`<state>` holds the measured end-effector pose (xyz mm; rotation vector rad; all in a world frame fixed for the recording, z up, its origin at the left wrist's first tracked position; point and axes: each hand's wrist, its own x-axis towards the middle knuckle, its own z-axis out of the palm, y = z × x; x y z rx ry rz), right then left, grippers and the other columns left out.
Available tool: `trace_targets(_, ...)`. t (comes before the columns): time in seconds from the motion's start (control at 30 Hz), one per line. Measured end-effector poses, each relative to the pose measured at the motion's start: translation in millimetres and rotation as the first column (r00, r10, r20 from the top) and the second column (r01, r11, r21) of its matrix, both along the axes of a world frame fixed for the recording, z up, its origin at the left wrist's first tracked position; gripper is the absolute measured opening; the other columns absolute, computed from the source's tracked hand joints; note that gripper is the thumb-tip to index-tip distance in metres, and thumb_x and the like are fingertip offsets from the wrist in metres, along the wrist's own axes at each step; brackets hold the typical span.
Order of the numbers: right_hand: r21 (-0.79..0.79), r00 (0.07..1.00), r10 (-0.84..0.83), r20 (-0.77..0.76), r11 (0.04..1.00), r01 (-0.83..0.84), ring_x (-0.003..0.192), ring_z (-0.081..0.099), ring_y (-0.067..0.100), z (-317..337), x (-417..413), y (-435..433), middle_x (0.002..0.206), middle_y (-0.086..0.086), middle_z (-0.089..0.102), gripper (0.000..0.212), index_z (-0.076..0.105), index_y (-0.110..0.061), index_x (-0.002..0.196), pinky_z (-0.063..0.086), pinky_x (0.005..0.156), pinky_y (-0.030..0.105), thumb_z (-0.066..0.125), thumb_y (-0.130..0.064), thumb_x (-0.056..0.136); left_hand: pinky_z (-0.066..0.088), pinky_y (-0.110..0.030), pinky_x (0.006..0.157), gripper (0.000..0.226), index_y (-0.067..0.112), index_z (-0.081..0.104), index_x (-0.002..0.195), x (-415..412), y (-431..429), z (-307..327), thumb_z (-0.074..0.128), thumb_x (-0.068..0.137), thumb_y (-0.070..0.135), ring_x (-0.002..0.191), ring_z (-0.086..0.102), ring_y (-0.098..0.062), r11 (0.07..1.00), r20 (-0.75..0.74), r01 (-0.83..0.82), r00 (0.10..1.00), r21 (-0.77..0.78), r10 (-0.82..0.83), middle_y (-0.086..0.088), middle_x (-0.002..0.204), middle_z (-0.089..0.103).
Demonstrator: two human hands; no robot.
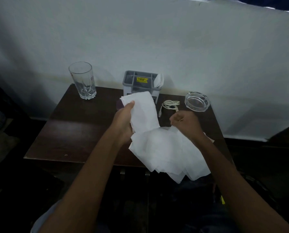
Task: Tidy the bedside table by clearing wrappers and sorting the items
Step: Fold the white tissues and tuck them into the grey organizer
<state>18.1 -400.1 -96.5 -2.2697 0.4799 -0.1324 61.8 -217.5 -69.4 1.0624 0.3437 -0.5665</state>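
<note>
White tissue [164, 148] is hanging over the table [73, 132], left hand [125, 118] fingers gripping its top, right hand [185, 123] fingers pinching an edge, likely for folding.

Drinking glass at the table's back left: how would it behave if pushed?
The drinking glass is tall and narrow, so a high push would probably tip it. It looks empty, so likely light, and a fall could break it.

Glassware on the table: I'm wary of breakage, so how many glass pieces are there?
2: a tumbler at the back left corner, and an ashtray at the back right. The tissue could hide more.
</note>
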Motion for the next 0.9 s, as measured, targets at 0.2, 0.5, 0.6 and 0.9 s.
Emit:
trace_targets(0.2,-0.350,0.957,0.190,-0.219,0.900,-0.259,0.100,0.057,0.032,-23.7,5.0,3.0,0.099,0.008,0.069,0.018,0.070,-0.012,0.095,0.047,0.091,0.042,0.067,-0.014,0.078,0.048,-0.038,0.086,0.020,0.015,0.054,0.108,7.9,12.8,2.0,0.043,0.098,0.028,0.079,0.062,-0.016,0.998,0.022,-0.065,0.998,0.009,0.064,-0.006,0.109,0.063)
trace_targets(0.5,-0.385,0.978,0.149,-0.149,0.902,-0.196,0.089,0.060,0.028,-30.7,5.2,11.6,0.072,-0.003,0.065,0.011,0.067,-0.014,0.070,0.051,0.079,0.039,0.063,-0.008,0.077,0.047,-0.042,0.095,0.024,0.015,0.056,0.112,14.5,17.8,-5.5,0.042,0.098,0.029,0.085,0.063,-0.017,0.997,0.038,-0.081,0.996,0.015,0.080,0.000,0.095,0.066)
trace_targets(0.6,-0.243,0.981,0.150,-0.123,0.954,-0.177,0.075,0.062,0.019,-19.8,7.2,6.0,0.066,-0.006,0.062,0.029,0.057,-0.025,0.056,0.053,0.075,0.036,0.070,-0.005,0.072,0.047,-0.044,0.097,0.022,0.016,0.056,0.110,16.3,18.7,-7.9,0.043,0.098,0.030,0.088,0.063,-0.019,0.996,0.039,-0.082,0.996,0.040,0.081,0.000,0.095,0.066)
trace_targets(0.9,0.195,0.960,0.280,0.004,0.941,-0.275,0.064,0.055,0.012,47.3,-6.1,3.9,0.074,0.012,0.060,0.025,0.057,-0.010,0.069,0.046,0.057,0.010,0.068,0.013,0.070,0.049,-0.040,0.089,0.030,0.012,0.055,0.119,10.7,15.9,-5.1,0.045,0.097,0.030,0.089,0.063,-0.020,0.994,0.072,-0.046,0.997,0.101,0.039,-0.004,0.107,0.064)
